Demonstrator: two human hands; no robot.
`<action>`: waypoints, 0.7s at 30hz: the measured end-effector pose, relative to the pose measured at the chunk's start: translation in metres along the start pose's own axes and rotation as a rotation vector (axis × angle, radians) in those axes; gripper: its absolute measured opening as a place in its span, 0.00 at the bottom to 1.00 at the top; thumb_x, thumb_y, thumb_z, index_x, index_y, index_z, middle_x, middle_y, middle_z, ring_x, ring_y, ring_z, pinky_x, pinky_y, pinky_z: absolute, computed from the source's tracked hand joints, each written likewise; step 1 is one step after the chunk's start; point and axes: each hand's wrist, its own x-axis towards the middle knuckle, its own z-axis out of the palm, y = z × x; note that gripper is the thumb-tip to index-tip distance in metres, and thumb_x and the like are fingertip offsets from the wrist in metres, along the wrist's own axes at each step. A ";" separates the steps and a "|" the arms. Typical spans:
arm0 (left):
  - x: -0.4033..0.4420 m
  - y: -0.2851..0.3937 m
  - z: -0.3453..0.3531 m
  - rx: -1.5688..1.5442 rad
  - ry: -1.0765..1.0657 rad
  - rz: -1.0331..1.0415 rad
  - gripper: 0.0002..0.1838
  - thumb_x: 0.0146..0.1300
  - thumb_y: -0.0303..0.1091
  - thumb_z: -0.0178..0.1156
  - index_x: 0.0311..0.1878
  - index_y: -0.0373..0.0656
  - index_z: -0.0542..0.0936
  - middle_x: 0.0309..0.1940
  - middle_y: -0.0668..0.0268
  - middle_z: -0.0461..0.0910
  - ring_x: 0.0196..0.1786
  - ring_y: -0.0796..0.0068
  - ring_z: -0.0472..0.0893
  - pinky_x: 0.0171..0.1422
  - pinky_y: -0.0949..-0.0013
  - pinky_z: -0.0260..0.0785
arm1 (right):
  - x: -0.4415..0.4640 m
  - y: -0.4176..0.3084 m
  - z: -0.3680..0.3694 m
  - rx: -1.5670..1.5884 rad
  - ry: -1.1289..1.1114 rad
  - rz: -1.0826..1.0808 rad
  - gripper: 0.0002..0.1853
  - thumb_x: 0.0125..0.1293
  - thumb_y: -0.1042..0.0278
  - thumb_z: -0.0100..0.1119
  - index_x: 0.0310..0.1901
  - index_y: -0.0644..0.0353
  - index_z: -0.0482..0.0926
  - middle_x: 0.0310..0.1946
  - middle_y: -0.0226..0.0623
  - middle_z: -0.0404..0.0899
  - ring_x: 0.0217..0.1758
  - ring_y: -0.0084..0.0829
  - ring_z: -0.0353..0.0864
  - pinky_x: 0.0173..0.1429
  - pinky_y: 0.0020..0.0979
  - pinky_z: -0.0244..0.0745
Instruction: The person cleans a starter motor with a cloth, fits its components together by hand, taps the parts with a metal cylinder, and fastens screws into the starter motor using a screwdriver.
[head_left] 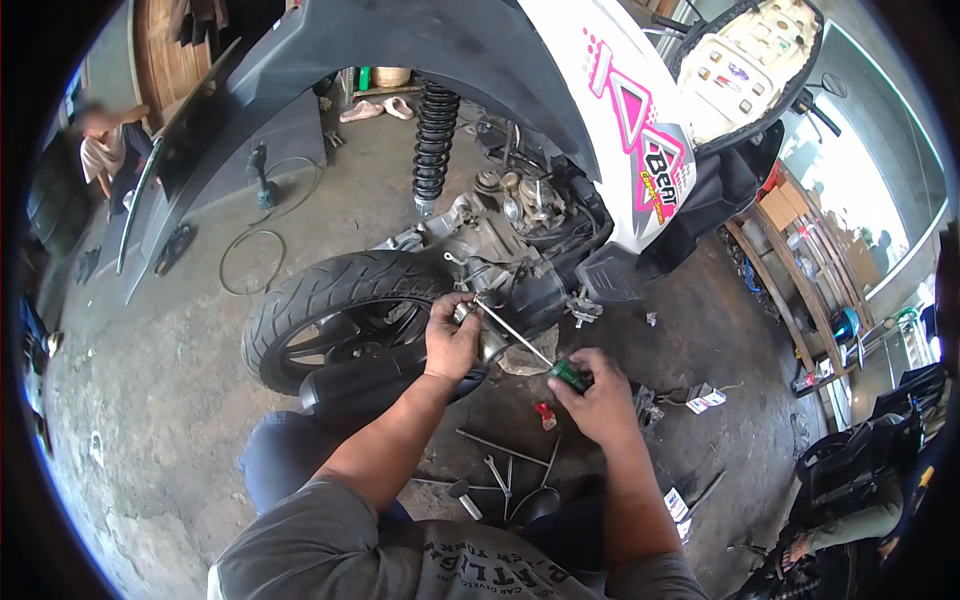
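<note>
My right hand (598, 395) is closed round the green handle of a screwdriver (520, 335). Its long shaft slants up and left to beside my left fingertips; whether the tip touches anything is too small to tell. My left hand (453, 340) is closed on a silver cylindrical metal part (491, 344), partly hidden by the fingers. Both hands are just beyond the black exhaust muffler (360, 385), close to the rear wheel (300, 310) and the exposed engine (500, 235) of a scooter with a white rear panel (600, 110).
Wrenches (495, 475) and other tools lie on the floor near my knees. A small red object (545, 416) is below my right hand. The shock absorber (432, 150) hangs above the engine. A cordless drill (261, 180) stands at left; another person (105, 150) sits beyond. Wooden shelves (790, 270) are at right.
</note>
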 end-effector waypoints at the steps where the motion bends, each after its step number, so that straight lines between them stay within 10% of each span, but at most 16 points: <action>1: -0.001 0.001 0.001 0.001 0.006 0.000 0.13 0.62 0.24 0.63 0.51 0.41 0.80 0.42 0.62 0.77 0.41 0.71 0.75 0.48 0.72 0.70 | 0.002 -0.003 -0.002 0.001 -0.005 -0.003 0.16 0.57 0.65 0.72 0.46 0.58 0.81 0.38 0.44 0.84 0.34 0.47 0.82 0.41 0.41 0.78; 21: -0.006 0.043 0.029 -0.617 0.377 -0.524 0.12 0.67 0.27 0.56 0.53 0.43 0.78 0.41 0.60 0.80 0.38 0.72 0.76 0.45 0.71 0.73 | 0.109 -0.090 -0.059 -0.170 -0.437 -0.095 0.16 0.56 0.74 0.69 0.47 0.61 0.79 0.39 0.38 0.83 0.32 0.33 0.81 0.39 0.33 0.76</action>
